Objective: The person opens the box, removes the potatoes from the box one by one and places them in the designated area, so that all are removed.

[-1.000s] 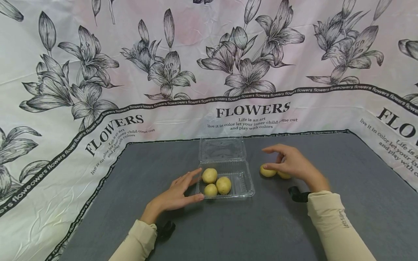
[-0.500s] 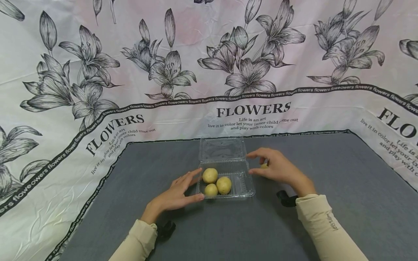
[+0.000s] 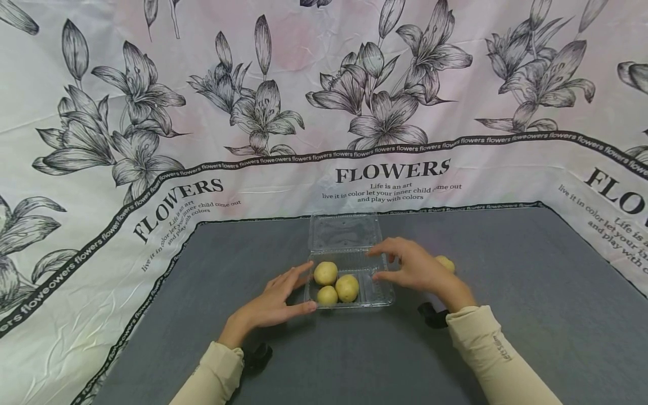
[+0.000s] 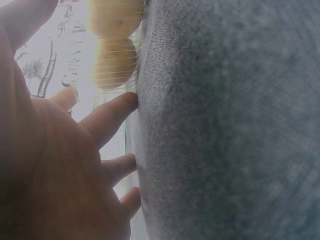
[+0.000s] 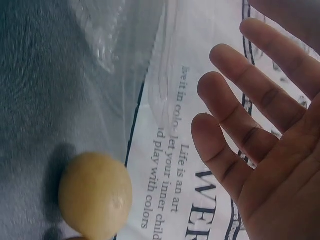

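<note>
A clear plastic clamshell box (image 3: 383, 302) lies on the table with its lid (image 3: 344, 232) tipped back. In its left part sit three round, pale yellow, fruit-like balls (image 3: 347, 288). My left hand (image 3: 275, 301) rests at the box's left side, fingers spread and straight, thumb at the near left corner. My right hand (image 3: 417, 269) hovers at the box's right edge, fingertips over its right part. In the right wrist view its fingers (image 5: 220, 102) are loosely extended and hold nothing. Another yellow ball (image 3: 445, 263) lies behind the right hand.
The grey tabletop (image 3: 334, 360) ends at the back against a white flower-printed cloth (image 3: 283, 191). In the right wrist view, the loose yellow ball (image 5: 95, 195) lies on the table, with part of another one at the bottom edge.
My right hand has moved left, from above the two loose yellow balls to the box's right edge, uncovering one ball behind it. The left hand and the box have stayed put.
</note>
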Demonstrator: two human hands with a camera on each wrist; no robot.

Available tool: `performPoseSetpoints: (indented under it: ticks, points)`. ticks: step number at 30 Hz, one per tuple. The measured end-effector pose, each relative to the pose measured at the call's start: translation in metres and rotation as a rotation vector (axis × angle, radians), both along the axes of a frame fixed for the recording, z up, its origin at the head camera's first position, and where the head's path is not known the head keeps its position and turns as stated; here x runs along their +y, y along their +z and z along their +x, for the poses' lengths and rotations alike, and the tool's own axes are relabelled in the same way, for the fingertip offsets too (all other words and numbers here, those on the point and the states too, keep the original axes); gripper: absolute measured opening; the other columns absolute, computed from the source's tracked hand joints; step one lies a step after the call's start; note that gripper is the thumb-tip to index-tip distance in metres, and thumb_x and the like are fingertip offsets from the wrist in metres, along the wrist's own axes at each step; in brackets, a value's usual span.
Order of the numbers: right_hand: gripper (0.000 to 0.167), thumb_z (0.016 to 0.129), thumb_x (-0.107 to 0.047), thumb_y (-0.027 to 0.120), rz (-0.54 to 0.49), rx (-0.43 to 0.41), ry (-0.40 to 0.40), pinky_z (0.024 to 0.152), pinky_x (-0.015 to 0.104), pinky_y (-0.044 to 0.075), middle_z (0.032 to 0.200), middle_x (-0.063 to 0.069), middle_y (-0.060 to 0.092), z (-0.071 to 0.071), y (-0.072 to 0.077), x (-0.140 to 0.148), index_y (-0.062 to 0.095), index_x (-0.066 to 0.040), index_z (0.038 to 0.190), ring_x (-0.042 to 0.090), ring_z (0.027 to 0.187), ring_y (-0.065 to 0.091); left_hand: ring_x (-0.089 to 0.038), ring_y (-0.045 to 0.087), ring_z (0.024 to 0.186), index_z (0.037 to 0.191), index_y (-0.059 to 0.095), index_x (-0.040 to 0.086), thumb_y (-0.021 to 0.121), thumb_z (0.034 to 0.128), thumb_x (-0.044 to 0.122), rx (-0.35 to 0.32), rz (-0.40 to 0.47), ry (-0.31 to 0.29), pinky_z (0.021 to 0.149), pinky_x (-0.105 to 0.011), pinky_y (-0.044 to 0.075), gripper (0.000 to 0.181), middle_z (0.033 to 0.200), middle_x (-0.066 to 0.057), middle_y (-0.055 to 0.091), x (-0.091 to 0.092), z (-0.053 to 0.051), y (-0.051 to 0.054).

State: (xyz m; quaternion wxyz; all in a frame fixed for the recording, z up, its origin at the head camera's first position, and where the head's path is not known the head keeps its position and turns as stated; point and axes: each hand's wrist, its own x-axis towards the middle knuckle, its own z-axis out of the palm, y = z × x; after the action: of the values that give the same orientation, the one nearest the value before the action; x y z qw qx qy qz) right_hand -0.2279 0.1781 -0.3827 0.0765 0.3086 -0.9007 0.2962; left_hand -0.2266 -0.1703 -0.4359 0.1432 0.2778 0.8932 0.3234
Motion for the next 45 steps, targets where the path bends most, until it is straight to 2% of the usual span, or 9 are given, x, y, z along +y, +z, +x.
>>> performPoseSetpoints:
  ticks: [6, 14, 17, 20, 22, 25, 31, 37, 45]
  points:
    - [0.042, 0.086, -0.026, 0.083, 0.029, -0.059, 0.018, 0.076, 0.036, 0.051, 0.119, 0.005, 0.071, 0.004, 0.000, -0.009, 0.072, -0.017, 0.126, 0.023, 0.090, 0.060, -0.030, 0.004, 0.161, 0.165, 0.009, 0.035, 0.061, 0.0969, 0.058, 0.001, 0.004, 0.001, 0.124, -0.065, 0.002, 0.089, 0.165, 0.005, 0.034, 0.001, 0.000, 0.001]
    - [0.037, 0.089, -0.019, 0.081, 0.011, -0.028, 0.125, 0.079, 0.041, 0.054, 0.117, 0.006, 0.071, 0.006, -0.007, -0.021, 0.073, -0.013, 0.124, 0.024, 0.093, 0.062, -0.031, 0.003, 0.161, 0.164, 0.007, 0.038, 0.060, 0.0973, 0.058, 0.006, -0.001, 0.001, 0.124, -0.065, 0.002, 0.088, 0.166, 0.003, 0.033, 0.000, -0.001, -0.001]
    - [0.036, 0.088, -0.016, 0.081, 0.006, -0.019, 0.147, 0.093, 0.049, 0.053, 0.114, 0.004, 0.072, 0.008, -0.010, -0.027, 0.073, -0.013, 0.123, 0.024, 0.092, 0.063, -0.030, 0.004, 0.161, 0.164, 0.007, 0.039, 0.060, 0.0974, 0.058, 0.002, 0.001, 0.001, 0.124, -0.065, 0.002, 0.088, 0.166, 0.004, 0.033, 0.000, -0.001, -0.001]
    - [0.035, 0.087, -0.016, 0.081, 0.007, 0.000, 0.168, 0.096, 0.052, 0.052, 0.113, 0.004, 0.073, 0.010, -0.012, -0.031, 0.074, -0.013, 0.121, 0.024, 0.093, 0.064, -0.030, 0.008, 0.160, 0.164, 0.008, 0.038, 0.061, 0.0976, 0.057, 0.007, 0.006, -0.002, 0.124, -0.066, 0.002, 0.087, 0.166, 0.003, 0.033, 0.000, -0.001, 0.000]
    - [0.035, 0.087, -0.016, 0.081, 0.016, -0.002, 0.178, 0.092, 0.049, 0.054, 0.113, 0.004, 0.072, 0.011, -0.012, -0.033, 0.074, -0.013, 0.122, 0.024, 0.094, 0.064, -0.030, 0.011, 0.160, 0.164, 0.009, 0.037, 0.061, 0.0976, 0.057, 0.009, 0.009, -0.002, 0.123, -0.067, 0.003, 0.087, 0.166, 0.002, 0.034, 0.001, -0.001, 0.000]
    - [0.037, 0.088, -0.018, 0.081, 0.031, -0.023, 0.184, 0.081, 0.041, 0.054, 0.115, 0.004, 0.072, 0.013, -0.013, -0.036, 0.074, -0.014, 0.124, 0.024, 0.098, 0.063, -0.030, 0.011, 0.160, 0.164, 0.010, 0.036, 0.061, 0.0975, 0.058, 0.010, 0.008, 0.000, 0.123, -0.067, 0.003, 0.087, 0.165, 0.002, 0.035, 0.001, 0.000, 0.001]
    - [0.039, 0.088, -0.021, 0.081, 0.057, -0.061, 0.159, 0.078, 0.032, 0.050, 0.117, 0.002, 0.070, 0.014, -0.015, -0.038, 0.073, -0.017, 0.126, 0.020, 0.097, 0.060, -0.033, 0.004, 0.161, 0.165, 0.009, 0.033, 0.060, 0.0973, 0.059, 0.010, -0.001, 0.002, 0.123, -0.067, 0.003, 0.088, 0.165, 0.003, 0.035, 0.001, 0.000, 0.000]
    - [0.041, 0.089, -0.023, 0.080, 0.049, -0.093, 0.153, 0.078, 0.031, 0.052, 0.116, 0.001, 0.070, 0.012, -0.016, -0.037, 0.071, -0.018, 0.129, 0.020, 0.096, 0.060, -0.032, 0.004, 0.161, 0.165, 0.008, 0.035, 0.060, 0.0978, 0.058, 0.015, -0.004, 0.002, 0.124, -0.066, 0.002, 0.087, 0.165, 0.003, 0.035, 0.000, -0.001, -0.002]
    - [0.044, 0.090, -0.022, 0.080, 0.002, -0.126, 0.165, 0.081, 0.039, 0.053, 0.117, 0.001, 0.070, 0.011, -0.018, -0.035, 0.070, -0.017, 0.132, 0.022, 0.096, 0.061, -0.027, 0.013, 0.160, 0.165, 0.010, 0.035, 0.062, 0.0967, 0.057, 0.028, -0.004, 0.009, 0.124, -0.063, 0.005, 0.089, 0.164, 0.005, 0.036, 0.002, 0.001, 0.000]
